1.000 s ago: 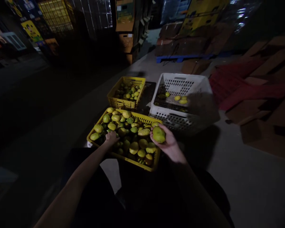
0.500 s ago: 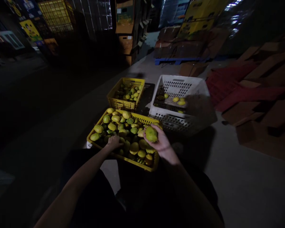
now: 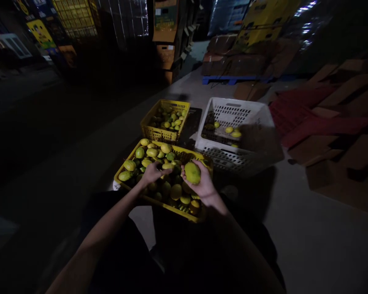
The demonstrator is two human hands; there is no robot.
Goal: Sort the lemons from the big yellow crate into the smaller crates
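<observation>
My right hand [image 3: 204,185] is closed around a large yellow-green lemon [image 3: 192,173], held above the right side of the near yellow crate [image 3: 175,207]. Many lemons, yellow to green, fill that crate. Over its middle, my left hand [image 3: 152,173] has a smaller yellow lemon [image 3: 168,166] between thumb and fingers; its fingertips are partly hidden. Right under the hands the crate's contents are dark and hard to make out.
Behind stands a second yellow crate [image 3: 157,134] partly filled with lemons. To its right, a white crate [image 3: 251,107] holds several lemons. Cardboard pieces [image 3: 340,163] and a red crate [image 3: 309,130] lie at the right. A blue pallet [image 3: 227,79] with boxes is farther back.
My left hand has risen from among the lemons and moved right and away from me, with a yellow lemon at its fingers. My right hand still holds its lemon, turned slightly.
</observation>
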